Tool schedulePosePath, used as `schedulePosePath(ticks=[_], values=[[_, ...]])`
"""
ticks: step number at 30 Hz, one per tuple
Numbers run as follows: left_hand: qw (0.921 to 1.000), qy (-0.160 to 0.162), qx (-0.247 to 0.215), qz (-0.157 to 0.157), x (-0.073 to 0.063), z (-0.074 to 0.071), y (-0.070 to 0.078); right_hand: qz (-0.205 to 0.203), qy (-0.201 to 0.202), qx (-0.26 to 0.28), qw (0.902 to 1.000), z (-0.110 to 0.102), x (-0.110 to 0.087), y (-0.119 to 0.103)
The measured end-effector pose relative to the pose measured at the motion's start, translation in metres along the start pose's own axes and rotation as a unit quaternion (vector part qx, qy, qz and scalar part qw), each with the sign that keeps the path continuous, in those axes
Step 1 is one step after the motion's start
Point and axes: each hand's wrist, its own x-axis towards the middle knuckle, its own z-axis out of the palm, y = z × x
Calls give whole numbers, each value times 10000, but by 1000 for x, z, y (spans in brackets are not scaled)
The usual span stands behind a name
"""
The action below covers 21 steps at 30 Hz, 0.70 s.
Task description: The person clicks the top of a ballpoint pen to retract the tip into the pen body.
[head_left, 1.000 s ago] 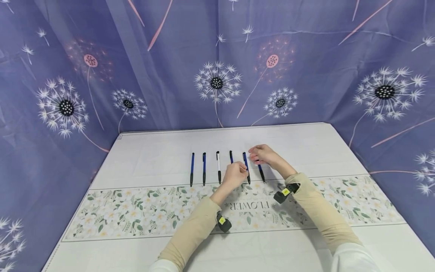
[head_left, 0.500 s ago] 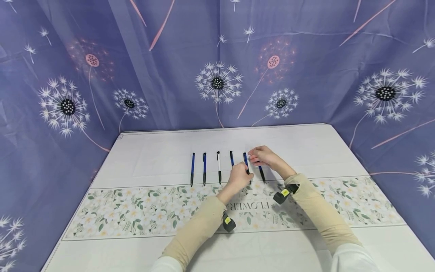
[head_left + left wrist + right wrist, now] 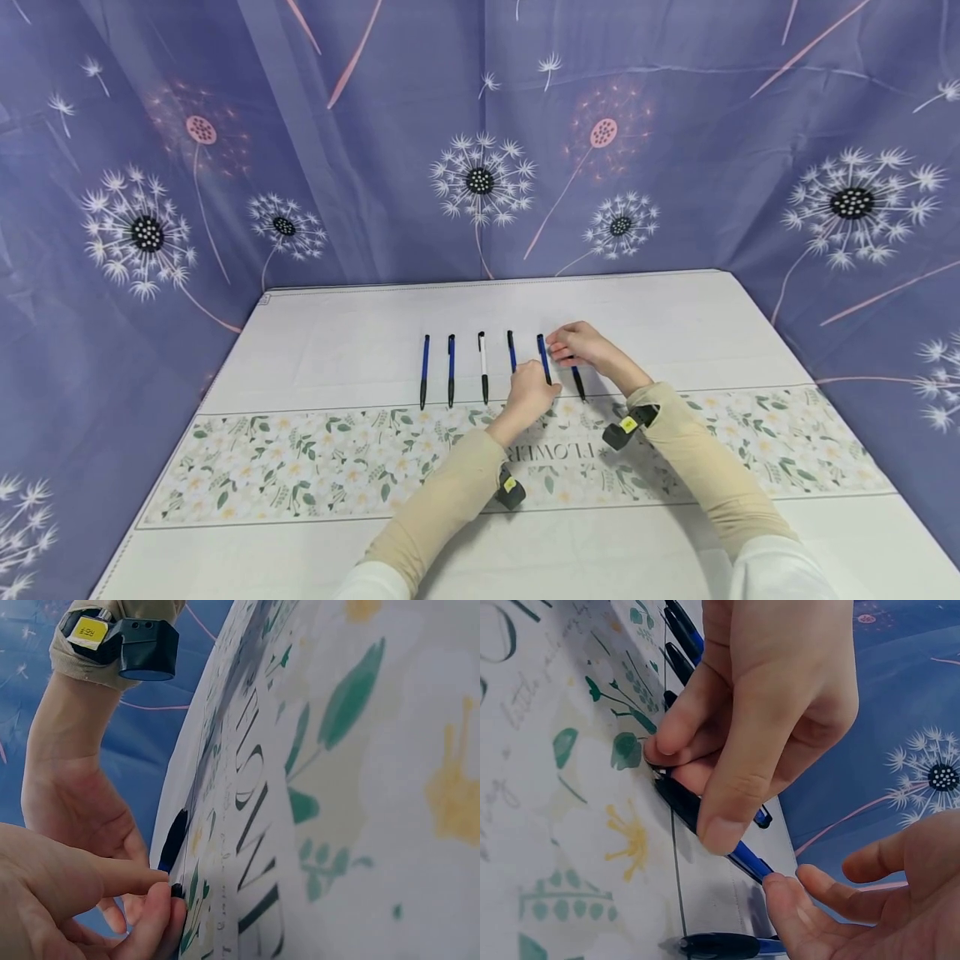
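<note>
Several click pens lie side by side in a row on the table. My left hand pinches the black grip end of a blue pen, thumb along its side and fingers at its tip in the right wrist view. At that pen's far end, my right hand has its fingers loosely bent, one fingertip touching or nearly touching the pen. Partly under the right hand lies the rightmost blue pen. Left of my left hand are another blue pen, half hidden, and a white pen.
Two more blue pens, one and the outermost, lie farther left. The white table carries a floral band with printed lettering. A dandelion-patterned purple curtain stands behind and at both sides.
My left hand has shifted a little to the right along the lower end of the blue pen, covering its tip. My right hand has stayed almost still.
</note>
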Motion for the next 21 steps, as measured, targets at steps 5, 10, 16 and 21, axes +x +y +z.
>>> schedulePosePath(ticks=[5, 10, 16, 21], values=[[9998, -78, -139, -68, 2, 1, -1, 31, 12, 5, 10000, 0, 1, 0], [9989, -99, -384, -229, 2, -3, -1, 38, 56, -18, 10000, 0, 5, 2], [9976, -106, -636, -260, 0, -9, -3, 73, 46, -84, 9999, 1, 8, 3], [9928, -262, -1127, -295, 0, -11, -8, 1, 59, -156, 9999, 4, 7, 1]])
